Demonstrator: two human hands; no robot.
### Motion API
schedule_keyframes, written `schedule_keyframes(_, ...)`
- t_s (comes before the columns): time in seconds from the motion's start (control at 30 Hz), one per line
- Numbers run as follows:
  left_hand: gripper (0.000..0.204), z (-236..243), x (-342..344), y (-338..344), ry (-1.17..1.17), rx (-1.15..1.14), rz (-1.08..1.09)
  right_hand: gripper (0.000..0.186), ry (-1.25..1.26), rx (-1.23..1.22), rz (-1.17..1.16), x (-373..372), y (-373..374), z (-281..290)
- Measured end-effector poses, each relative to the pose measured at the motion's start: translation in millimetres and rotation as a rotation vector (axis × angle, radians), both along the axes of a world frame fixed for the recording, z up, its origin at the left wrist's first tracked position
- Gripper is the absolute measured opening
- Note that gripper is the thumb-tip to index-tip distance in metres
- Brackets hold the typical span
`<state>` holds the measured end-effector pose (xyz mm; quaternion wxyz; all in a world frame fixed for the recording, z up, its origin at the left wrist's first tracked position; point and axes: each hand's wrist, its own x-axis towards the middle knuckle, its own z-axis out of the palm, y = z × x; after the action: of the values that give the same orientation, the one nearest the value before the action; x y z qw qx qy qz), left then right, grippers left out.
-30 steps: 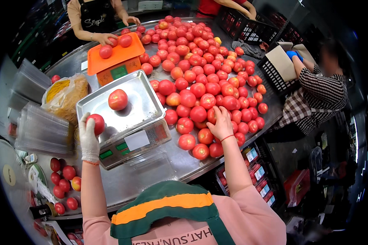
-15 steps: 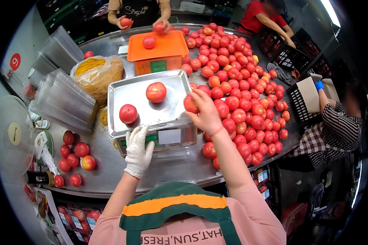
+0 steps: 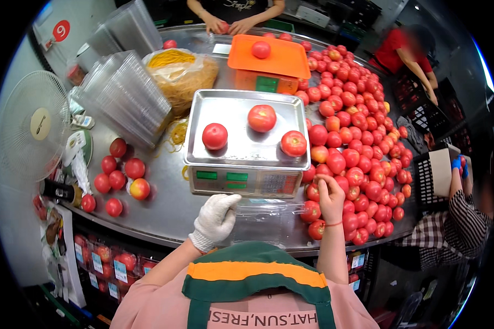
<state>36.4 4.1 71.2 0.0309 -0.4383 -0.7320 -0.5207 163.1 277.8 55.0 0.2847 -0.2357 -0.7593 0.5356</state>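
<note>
Three red tomatoes (image 3: 262, 118) lie apart from one another on the steel tray (image 3: 231, 104) of your digital scale (image 3: 219, 187), one toward its left side, one near the middle and one by its front right corner. Your gloved left hand (image 3: 215, 219) is just in front of the scale, its fingers pressed together and loosely bent. Your bare right hand (image 3: 331, 198) is just off the scale's front right corner, at the edge of the tomato pile (image 3: 354, 176); its fingers bend toward the thumb, but you cannot tell whether they pinch anything. Clear plastic packaging (image 3: 274, 209) lies before the scale, between your hands. The pile spreads along the scale's right side. Behind the scale, an orange tray (image 3: 288, 55) bears one tomato (image 3: 261, 49), with a co-worker's hands (image 3: 244, 25) beyond. Left of the scale are a bag of yellow rubber bands (image 3: 195, 82), stacked clear containers (image 3: 123, 98) and a small tomato group (image 3: 117, 180).
</note>
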Motion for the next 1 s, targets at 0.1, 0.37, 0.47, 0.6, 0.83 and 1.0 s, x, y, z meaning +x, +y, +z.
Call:
schedule_keyframes(0.1, 0.042, -1.2, -1.2, -0.8, 0.013, -0.011, -0.016, 0.015, 0.024, -0.113, 0.026, 8.6, -9.2, 1.1)
schedule_keyframes(0.37, 0.045, 7.6, -11.0, 1.4, -0.014, -0.039, 0.052, 0.013, 0.035, -0.167, 0.039, -15.5, -7.5, 7.6)
schedule_keyframes(0.47, 0.045, 8.4, -39.7, 7.2, 0.223, -0.089, 0.058, 0.025, 0.01, 0.286, 0.03, -39.2, -4.8, 26.2)
schedule_keyframes(0.6, 0.055, 12.0, -93.7, 34.3, 0.376, -0.205, 0.35, 0.037, 0.01, 0.547, 0.044, -88.5, 14.0, 29.8)
schedule_keyframes(0.83, 0.061, 22.1, -139.6, 60.0, -0.422, -0.128, 0.263, 0.056, -0.199, 0.634, 0.167, -117.9, 26.7, 19.9)
schedule_keyframes(1.0, 0.059, 46.5, -90.3, 33.9, -1.547, 0.643, -0.225, 0.05, 0.357, -0.909, 0.215, -58.9, 13.5, 31.2)
